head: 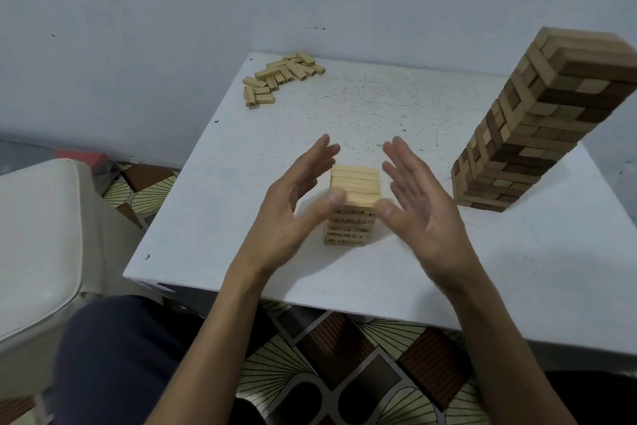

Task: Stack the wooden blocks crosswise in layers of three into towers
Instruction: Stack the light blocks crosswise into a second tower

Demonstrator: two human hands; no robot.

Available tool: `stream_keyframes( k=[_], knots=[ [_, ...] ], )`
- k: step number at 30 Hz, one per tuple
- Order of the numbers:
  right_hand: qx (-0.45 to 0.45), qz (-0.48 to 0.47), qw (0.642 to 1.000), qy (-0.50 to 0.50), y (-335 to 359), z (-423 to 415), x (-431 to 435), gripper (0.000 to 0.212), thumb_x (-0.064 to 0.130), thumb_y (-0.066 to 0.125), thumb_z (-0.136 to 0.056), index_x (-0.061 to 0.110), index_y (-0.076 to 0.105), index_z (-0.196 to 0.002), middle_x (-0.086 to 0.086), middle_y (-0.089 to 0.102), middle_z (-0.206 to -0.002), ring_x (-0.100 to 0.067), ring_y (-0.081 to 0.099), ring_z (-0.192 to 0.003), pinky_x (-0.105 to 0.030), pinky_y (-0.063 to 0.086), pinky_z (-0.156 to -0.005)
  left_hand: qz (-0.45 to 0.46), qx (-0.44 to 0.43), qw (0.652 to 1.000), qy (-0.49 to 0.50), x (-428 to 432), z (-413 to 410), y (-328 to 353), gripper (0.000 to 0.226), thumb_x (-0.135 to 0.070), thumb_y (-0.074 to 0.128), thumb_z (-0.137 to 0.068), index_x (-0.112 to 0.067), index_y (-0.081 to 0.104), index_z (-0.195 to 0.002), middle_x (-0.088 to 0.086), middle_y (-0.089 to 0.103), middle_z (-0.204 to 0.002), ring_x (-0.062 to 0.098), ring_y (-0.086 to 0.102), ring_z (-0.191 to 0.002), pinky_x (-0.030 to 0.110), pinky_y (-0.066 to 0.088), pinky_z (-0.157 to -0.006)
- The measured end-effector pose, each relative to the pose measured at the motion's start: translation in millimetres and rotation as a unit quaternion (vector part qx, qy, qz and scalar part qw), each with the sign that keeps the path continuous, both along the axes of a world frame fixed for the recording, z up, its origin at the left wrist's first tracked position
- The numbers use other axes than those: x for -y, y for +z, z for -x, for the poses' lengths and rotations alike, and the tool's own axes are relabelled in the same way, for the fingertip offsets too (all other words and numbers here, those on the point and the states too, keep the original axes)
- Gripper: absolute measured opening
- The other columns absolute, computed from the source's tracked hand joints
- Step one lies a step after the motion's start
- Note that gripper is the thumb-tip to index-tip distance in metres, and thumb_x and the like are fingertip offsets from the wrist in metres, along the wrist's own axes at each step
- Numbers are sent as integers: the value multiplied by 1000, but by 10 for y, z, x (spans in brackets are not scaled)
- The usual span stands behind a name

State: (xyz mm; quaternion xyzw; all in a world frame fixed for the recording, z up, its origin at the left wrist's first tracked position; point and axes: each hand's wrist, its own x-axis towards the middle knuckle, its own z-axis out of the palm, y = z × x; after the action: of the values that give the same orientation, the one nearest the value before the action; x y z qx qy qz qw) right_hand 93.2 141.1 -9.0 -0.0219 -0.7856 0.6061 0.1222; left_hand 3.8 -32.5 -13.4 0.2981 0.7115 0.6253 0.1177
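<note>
Where the view is nearest, a leg in dark cloth sits over a floor patterned with brown ribbed squares and cream fan shapes. At the left is a smooth white padded seat with a rounded edge.

Past the near edge of the table, a flat white square top flecked with dark specks, both forearms reach in. The left hand and right hand are spread wide with straight fingers, palms facing each other, gripping nothing. They flank the small tower, a squat square stack of pale, smooth wooden blocks laid crosswise, with dark marks on the block ends. Each thumb tip lies at a near top corner of it; blur hides whether they touch. The small tower stands well back from the near edge, left of the table's middle.

To the right, apart from the right hand, rises the tall tower of mixed light and dark brown blocks, many layers high, near the right edge.

A wide stretch of tabletop lies between the small tower and the loose blocks, a flat scatter of pale bars at the far left corner, close to the edges. Behind is a matt pale wall with a few dark spots.
</note>
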Motion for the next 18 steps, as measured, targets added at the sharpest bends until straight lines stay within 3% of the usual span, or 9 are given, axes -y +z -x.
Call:
stream_keyframes(
  k=[5,9,12,15,18],
  knots=[
    [-35,79,992,-97,-77,-71,451,67,60,26,-100,28,14,-158,20,17,-163,11,17,-145,-7,19,-114,-68,53,988,132,-275,-352,-69,62,-52,19,-102,-24,22,-157,-15,29,-160,-6,24,-145,20,19,-120],
    [-21,106,990,-94,-115,-59,586,65,57,19,-100,29,9,-158,25,12,-161,18,13,-142,-1,17,-109,-59,66,986,142,-366,-459,-127,61,-46,14,-102,-23,19,-158,-15,22,-163,-15,17,-143,-1,15,-108],
    [-19,104,990,-91,-104,-65,611,69,61,18,-96,31,8,-158,26,11,-161,18,13,-142,-3,17,-112,-60,64,987,138,-386,-493,-144,61,-45,15,-102,-21,19,-158,-13,23,-163,-11,21,-143,4,20,-111],
    [-11,111,990,-86,-106,-61,606,63,52,17,-99,29,9,-158,30,13,-157,24,15,-138,1,18,-107,-52,60,988,131,-397,-502,-156,63,-52,16,-102,-24,18,-158,-14,24,-163,-4,25,-146,20,24,-119],
    [-5,114,990,-78,-106,-62,621,66,53,18,-96,31,8,-158,28,13,-159,22,16,-138,1,20,-105,-51,55,988,137,-404,-513,-160,61,-47,17,-102,-22,19,-158,-13,23,-163,-6,23,-145,16,22,-118]
  ],
)
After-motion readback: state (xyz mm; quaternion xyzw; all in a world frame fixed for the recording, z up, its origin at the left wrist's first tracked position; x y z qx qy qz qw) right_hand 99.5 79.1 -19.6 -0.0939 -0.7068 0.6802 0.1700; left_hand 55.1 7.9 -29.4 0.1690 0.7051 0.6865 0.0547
